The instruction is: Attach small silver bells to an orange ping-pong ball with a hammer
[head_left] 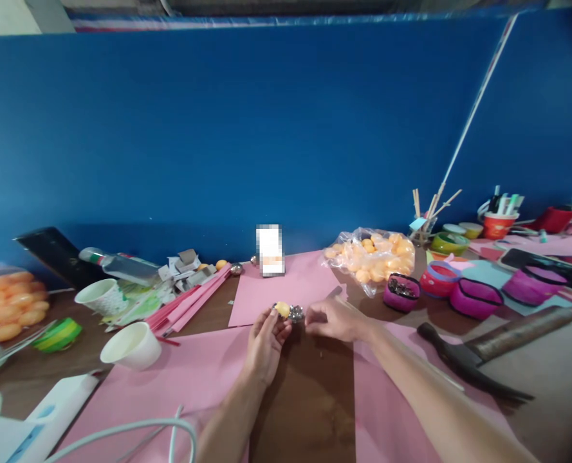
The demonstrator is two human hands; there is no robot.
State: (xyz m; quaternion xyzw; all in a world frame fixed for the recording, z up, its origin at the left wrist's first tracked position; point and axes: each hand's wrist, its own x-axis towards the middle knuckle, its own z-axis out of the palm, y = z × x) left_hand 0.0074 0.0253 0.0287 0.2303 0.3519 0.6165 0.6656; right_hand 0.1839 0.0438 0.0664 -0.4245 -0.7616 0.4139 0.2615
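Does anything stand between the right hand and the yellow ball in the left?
Yes: a shiny, silvery cluster sits just right of the yellow ball, between it and the right hand. Nothing else visible blocks the gap.

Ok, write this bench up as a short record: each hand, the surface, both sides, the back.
left hand: holds a yellow ball with a shiny metal cluster next to it
right hand: fingers curled, close to the cluster; contact unclear
surface: brown table, partly covered by pink sheets
left side: bag of orange balls, plain white cup
right side: hammer, magenta container
back: blue partition
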